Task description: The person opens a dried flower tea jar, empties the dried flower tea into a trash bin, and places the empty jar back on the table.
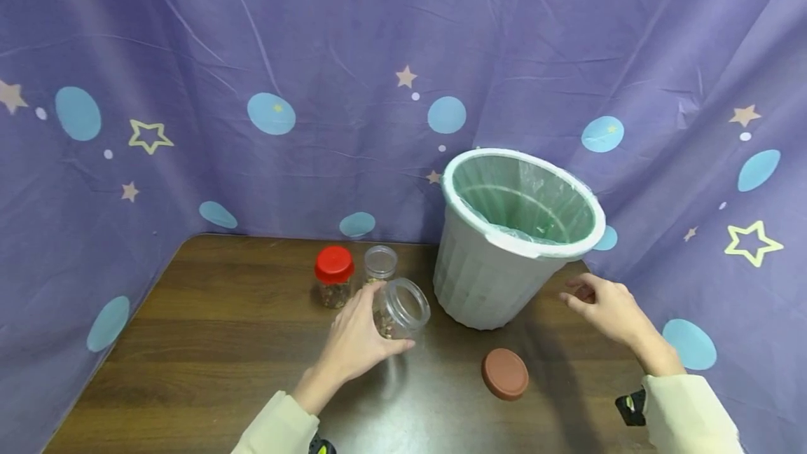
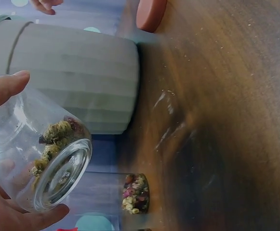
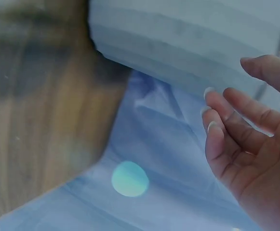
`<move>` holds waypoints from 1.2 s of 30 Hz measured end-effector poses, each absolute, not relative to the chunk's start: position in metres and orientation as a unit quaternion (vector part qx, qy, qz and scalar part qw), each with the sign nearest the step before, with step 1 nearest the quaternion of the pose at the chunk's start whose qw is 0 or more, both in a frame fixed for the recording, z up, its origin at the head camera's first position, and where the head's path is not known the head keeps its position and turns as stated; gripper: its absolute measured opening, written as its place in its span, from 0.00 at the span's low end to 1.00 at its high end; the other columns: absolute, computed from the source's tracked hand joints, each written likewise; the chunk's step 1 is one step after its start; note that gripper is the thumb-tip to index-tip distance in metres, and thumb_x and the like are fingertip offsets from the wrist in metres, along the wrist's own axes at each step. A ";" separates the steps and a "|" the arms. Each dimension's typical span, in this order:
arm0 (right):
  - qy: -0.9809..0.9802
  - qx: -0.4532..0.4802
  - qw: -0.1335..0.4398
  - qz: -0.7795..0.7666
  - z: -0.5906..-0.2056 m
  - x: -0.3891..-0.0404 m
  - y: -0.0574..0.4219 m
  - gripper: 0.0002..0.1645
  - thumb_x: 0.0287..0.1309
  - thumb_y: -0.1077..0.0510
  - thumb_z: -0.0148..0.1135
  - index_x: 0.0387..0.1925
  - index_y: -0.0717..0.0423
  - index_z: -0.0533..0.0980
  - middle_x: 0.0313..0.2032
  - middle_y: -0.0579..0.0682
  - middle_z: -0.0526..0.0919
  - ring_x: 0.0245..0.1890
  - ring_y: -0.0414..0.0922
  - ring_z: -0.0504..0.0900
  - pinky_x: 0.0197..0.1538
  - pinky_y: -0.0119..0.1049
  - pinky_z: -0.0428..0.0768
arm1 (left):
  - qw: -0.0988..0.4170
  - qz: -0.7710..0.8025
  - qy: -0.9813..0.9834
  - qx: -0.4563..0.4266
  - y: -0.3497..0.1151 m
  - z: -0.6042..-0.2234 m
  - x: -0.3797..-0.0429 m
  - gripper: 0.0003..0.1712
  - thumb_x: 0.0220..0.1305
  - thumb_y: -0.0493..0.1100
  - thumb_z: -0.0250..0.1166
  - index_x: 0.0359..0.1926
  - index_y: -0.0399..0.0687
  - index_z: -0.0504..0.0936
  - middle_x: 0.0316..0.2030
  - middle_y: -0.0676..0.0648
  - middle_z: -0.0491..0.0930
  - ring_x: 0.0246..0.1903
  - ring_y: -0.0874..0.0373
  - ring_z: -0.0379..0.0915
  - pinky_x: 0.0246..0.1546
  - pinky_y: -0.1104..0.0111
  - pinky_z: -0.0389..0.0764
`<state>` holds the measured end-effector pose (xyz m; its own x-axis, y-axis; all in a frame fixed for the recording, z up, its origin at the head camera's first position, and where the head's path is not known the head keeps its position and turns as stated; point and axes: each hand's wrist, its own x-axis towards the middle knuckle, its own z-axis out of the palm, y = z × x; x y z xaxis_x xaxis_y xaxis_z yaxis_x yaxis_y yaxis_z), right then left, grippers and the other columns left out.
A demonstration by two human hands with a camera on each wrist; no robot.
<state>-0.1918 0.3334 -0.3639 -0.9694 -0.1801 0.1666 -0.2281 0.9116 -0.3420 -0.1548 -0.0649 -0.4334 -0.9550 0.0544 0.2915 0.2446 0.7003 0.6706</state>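
From my end, the head feed puts the glass jar (image 1: 396, 314) just below the middle of the frame, off the table, its mouth angled to the right toward the bin (image 1: 485, 275). The left hand (image 1: 353, 342) has thumb and fingers clamped round it. The right hand (image 1: 608, 308), right of the bin, holds nothing; its fingers bend loosely, thumb apart.

As I read it, the opening is done: the jar has no cap, and a brown lid (image 1: 505, 374) lies on the table (image 1: 239, 342) at lower centre-right. The emptying looks undone, since dried flowers remain inside. The red-capped jar (image 1: 334, 277) and the clear jar (image 1: 380, 263) stand left of the bin, both seemingly untouched.

My left wrist feed gives what the head feed barely does: yellowish flower heads (image 2: 53, 142) gathered near the held jar's base, and pink and pale buds (image 2: 136, 195) in the clear jar at lower centre. Only the head feed looks into the bin, at its liner (image 1: 523, 195). The right wrist feed alone shows that palm plainly, with no jar in sight
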 end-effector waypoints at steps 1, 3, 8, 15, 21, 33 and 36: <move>-0.975 0.104 0.067 0.182 -0.360 -0.193 0.334 0.17 0.61 0.52 0.64 0.46 0.60 0.80 0.31 0.50 0.88 0.32 0.44 0.85 0.36 0.40 0.79 | 0.126 -0.378 -0.914 -0.081 -0.066 -0.432 -0.155 0.58 0.30 0.60 0.83 0.65 0.47 0.69 0.57 0.44 0.79 0.57 0.44 0.76 0.54 0.44 0.77; -0.976 0.104 0.070 0.176 -0.352 -0.194 0.336 0.18 0.62 0.52 0.63 0.47 0.61 0.80 0.32 0.51 0.88 0.33 0.46 0.85 0.38 0.44 0.80 | 0.128 -0.376 -0.914 -0.080 -0.067 -0.430 -0.157 0.58 0.31 0.60 0.83 0.65 0.47 0.69 0.58 0.44 0.78 0.57 0.43 0.76 0.54 0.44 0.77; -0.978 0.106 0.081 0.162 -0.339 -0.196 0.340 0.18 0.63 0.53 0.62 0.48 0.62 0.78 0.33 0.53 0.89 0.34 0.50 0.86 0.41 0.52 0.80 | 0.132 -0.371 -0.915 -0.086 -0.068 -0.425 -0.159 0.59 0.31 0.60 0.82 0.66 0.48 0.68 0.58 0.45 0.78 0.57 0.44 0.76 0.53 0.46 0.77; -0.976 0.078 0.104 0.173 -0.324 -0.198 0.347 0.23 0.64 0.51 0.61 0.54 0.63 0.76 0.36 0.58 0.89 0.34 0.50 0.87 0.37 0.44 0.79 | 0.139 -0.373 -0.912 -0.093 -0.071 -0.418 -0.162 0.58 0.31 0.60 0.82 0.65 0.48 0.68 0.58 0.45 0.78 0.58 0.45 0.76 0.54 0.45 0.77; -0.971 0.057 0.124 0.198 -0.311 -0.202 0.355 0.30 0.67 0.52 0.57 0.61 0.69 0.69 0.43 0.68 0.85 0.31 0.30 0.83 0.37 0.38 0.80 | 0.144 -0.373 -0.912 -0.092 -0.075 -0.408 -0.166 0.57 0.32 0.60 0.82 0.64 0.49 0.68 0.57 0.45 0.78 0.57 0.46 0.76 0.53 0.46 0.78; -0.968 0.012 0.145 0.203 -0.280 -0.219 0.346 0.32 0.69 0.50 0.47 0.65 0.70 0.64 0.49 0.73 0.81 0.48 0.69 0.81 0.47 0.61 0.75 | 0.148 -0.378 -0.909 -0.094 -0.074 -0.396 -0.173 0.59 0.31 0.61 0.82 0.66 0.49 0.67 0.59 0.45 0.77 0.58 0.46 0.75 0.55 0.47 0.77; -0.968 0.007 0.153 0.198 -0.274 -0.222 0.344 0.32 0.69 0.50 0.45 0.64 0.70 0.65 0.49 0.73 0.81 0.50 0.70 0.79 0.50 0.62 0.72 | 0.151 -0.378 -0.908 -0.098 -0.075 -0.393 -0.175 0.59 0.32 0.61 0.82 0.66 0.48 0.67 0.59 0.45 0.77 0.58 0.47 0.75 0.55 0.47 0.77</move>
<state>-0.2225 0.3439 -0.2737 -0.9533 0.0461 0.2986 -0.0747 0.9217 -0.3806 -0.1748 -0.0753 -0.3932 -0.9351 0.0631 0.3488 0.2921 0.6946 0.6574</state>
